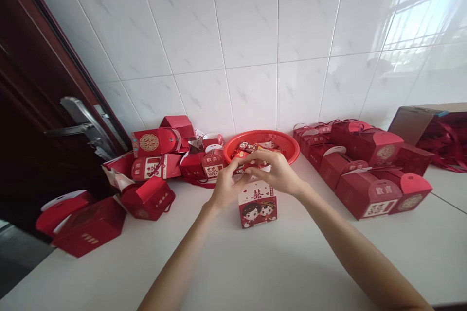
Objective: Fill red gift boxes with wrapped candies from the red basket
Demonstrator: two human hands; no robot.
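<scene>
A small red-and-white gift box [258, 211] with a cartoon couple on its front stands upright on the white table. Its sloped white upper panel carries a red character. Both of my hands are at the top of this box. My left hand [229, 185] curls around the top from the left, thumb and fingers bent inward. From the right, my right hand [278, 171] arches over it, its index finger meeting the left fingers. Red packaging shows between the fingers, but the exact grip is partly hidden. Just behind, a red plastic basket [294, 148] holds wrapped sweets [268, 145].
Folded red gift boxes [368, 192] stand in rows at the right. A loose pile of red boxes [156, 167] lies at the left, with another box [89, 228] near the table's edge. A cardboard carton [412, 124] is far right. Behind are a tiled wall and a door handle [78, 126].
</scene>
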